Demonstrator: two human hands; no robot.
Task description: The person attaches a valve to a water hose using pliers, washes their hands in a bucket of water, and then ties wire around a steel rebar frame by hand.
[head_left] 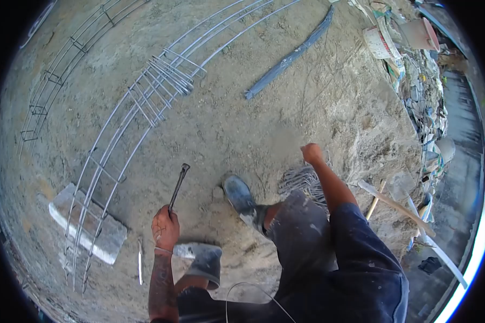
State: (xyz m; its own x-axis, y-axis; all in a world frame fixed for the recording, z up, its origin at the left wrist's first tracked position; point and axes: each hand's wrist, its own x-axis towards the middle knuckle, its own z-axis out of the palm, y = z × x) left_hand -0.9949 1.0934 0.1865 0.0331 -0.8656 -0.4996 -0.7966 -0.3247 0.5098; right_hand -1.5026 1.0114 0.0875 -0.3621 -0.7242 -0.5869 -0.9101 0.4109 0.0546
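Observation:
My left hand (166, 230) is wrapped round a long dark metal tool (179, 185) with a small wider head, which points up and away from me. My right hand (311, 153) is closed in a fist just beyond a pile of grey bent metal rods (303, 183); whatever it may hold does not show. Ahead and to the left lies a long rebar cage (113, 137), with a cluster of stirrups (164, 78) bunched along its bars. Its near end rests over a pale concrete block (105, 237).
Another rebar cage (54, 75) lies at far left. A dark blue-grey strip (291, 58) is on the dirt ahead. Buckets (381, 43) and rubble line the right side, near wooden pieces (396, 203). My boot (238, 192) stands between my hands.

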